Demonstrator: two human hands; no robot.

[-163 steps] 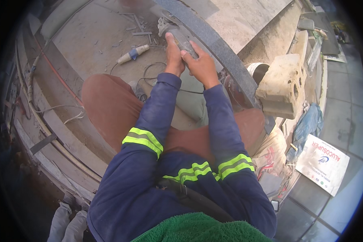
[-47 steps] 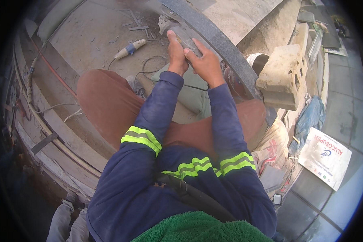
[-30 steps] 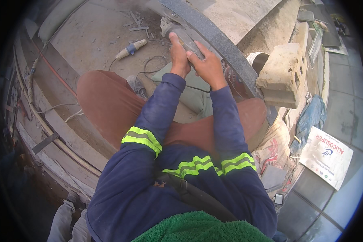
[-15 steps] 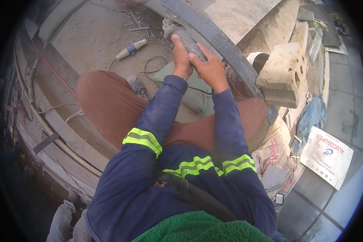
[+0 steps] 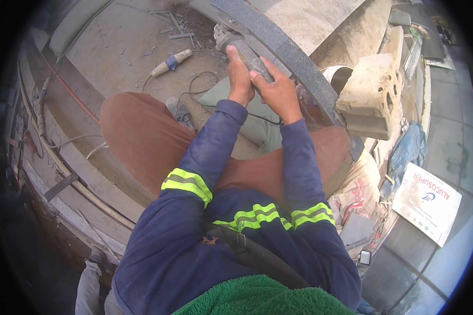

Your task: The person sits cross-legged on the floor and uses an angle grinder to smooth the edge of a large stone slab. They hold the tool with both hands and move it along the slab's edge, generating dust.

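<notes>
Both of my hands are wrapped round a dusty grey angle grinder (image 5: 250, 55), whose pale, dust-caked head points away from me. My left hand (image 5: 239, 80) grips its left side with the thumb along the top. Further back on the body, my right hand (image 5: 279, 95) closes round it from the right. The grinder's head is at the inner side of a curved grey stone slab (image 5: 289, 50); its disc is not clearly visible, so I cannot tell whether it touches. A black cord (image 5: 265, 119) trails from the back of the tool.
A cable connector (image 5: 171, 62) lies on the dusty ground to the left, near stone offcuts (image 5: 181, 35). A green cushion-like bag (image 5: 263, 128) sits between my legs. Right of the slab are a white bucket (image 5: 337, 76), a concrete block (image 5: 370, 97) and a printed white board (image 5: 427, 203).
My hands and the grinder have shifted slightly to the right and toward me. The grip is the same, and the slab stays where it was.
</notes>
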